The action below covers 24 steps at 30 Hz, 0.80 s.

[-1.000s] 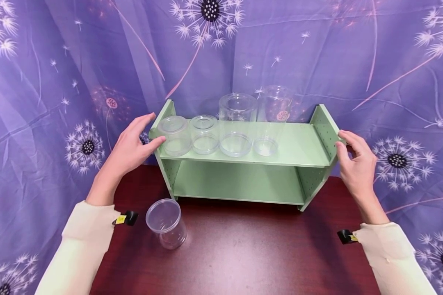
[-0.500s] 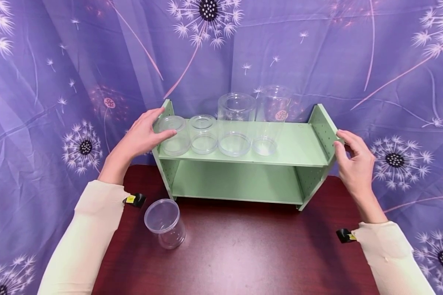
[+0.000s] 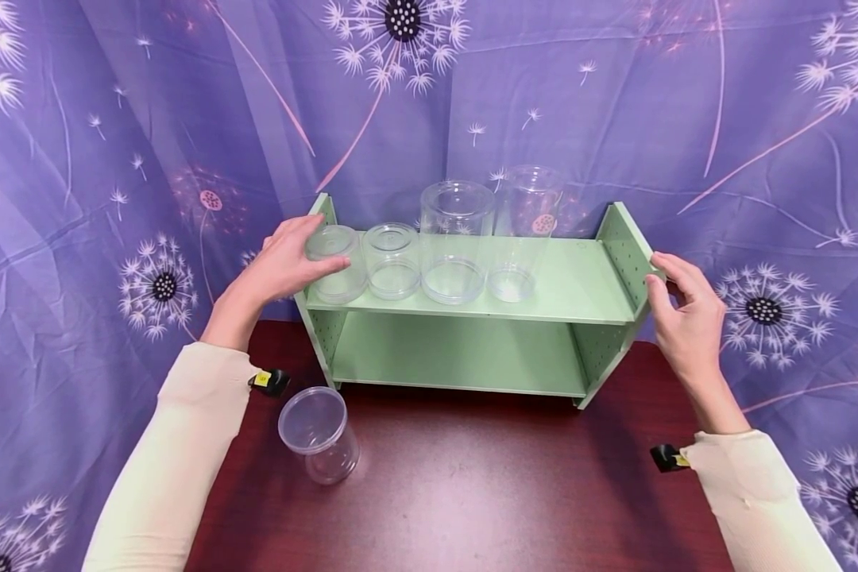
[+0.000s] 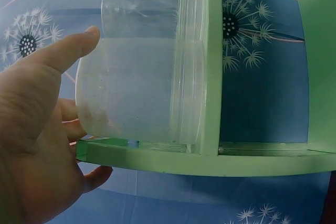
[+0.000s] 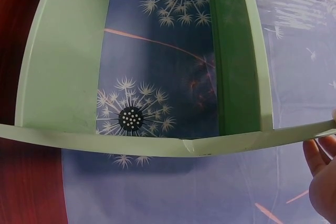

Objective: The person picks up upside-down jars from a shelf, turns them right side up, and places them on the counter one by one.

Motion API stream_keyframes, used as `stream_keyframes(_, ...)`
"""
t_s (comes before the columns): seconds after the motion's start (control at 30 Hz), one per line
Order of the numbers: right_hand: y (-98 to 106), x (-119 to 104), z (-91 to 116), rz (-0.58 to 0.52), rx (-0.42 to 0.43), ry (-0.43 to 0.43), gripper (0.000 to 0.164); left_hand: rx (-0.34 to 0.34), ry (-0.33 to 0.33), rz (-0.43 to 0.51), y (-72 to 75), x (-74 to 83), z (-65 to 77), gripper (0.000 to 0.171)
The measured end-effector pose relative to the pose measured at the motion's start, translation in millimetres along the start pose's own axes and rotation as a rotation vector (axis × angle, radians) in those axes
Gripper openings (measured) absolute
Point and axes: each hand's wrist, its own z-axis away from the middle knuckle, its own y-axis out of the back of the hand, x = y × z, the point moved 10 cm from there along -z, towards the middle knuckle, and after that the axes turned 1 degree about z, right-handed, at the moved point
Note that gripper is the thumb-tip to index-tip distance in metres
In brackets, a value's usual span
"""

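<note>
Leftmost jar [image 3: 343, 284]: state its position.

It stands on the upper shelf [image 3: 579, 290], beside the left side panel [image 3: 325, 330], long axis vertical. The left hand [image 3: 286, 258] is nearer; the jar lies to the right of its palm, with the thumb across the near side.

State of the fingers?

Left: thumb and fingers wide apart; contact with the jar cannot be told. The right hand [image 3: 689, 318] pinches the right side panel [image 3: 625, 258].

What does the left wrist view add?

It shows a fingertip outside the panel, hidden in the head view. Only the head view shows the loose jar [image 3: 322, 437] on the table [image 3: 436, 492].
</note>
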Motion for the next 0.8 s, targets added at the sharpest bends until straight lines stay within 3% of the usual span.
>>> stream_keyframes(0.43, 0, -2, 0, -0.008, -0.012, 0.011, 0.027, -0.044, -0.006, -0.094, -6.0, 0.5, -2.6, 0.093)
stream_keyframes(0.7, 1, 32, 0, 0.007, -0.023, 0.019, 0.029, -0.028, 0.003, -0.066, -3.7, 1.7, -2.2, 0.095)
stream_keyframes(0.8, 1, 24, 0, 0.008, -0.012, 0.013, 0.028, -0.018, 0.01, -0.061, -2.6, 1.5, -1.6, 0.095)
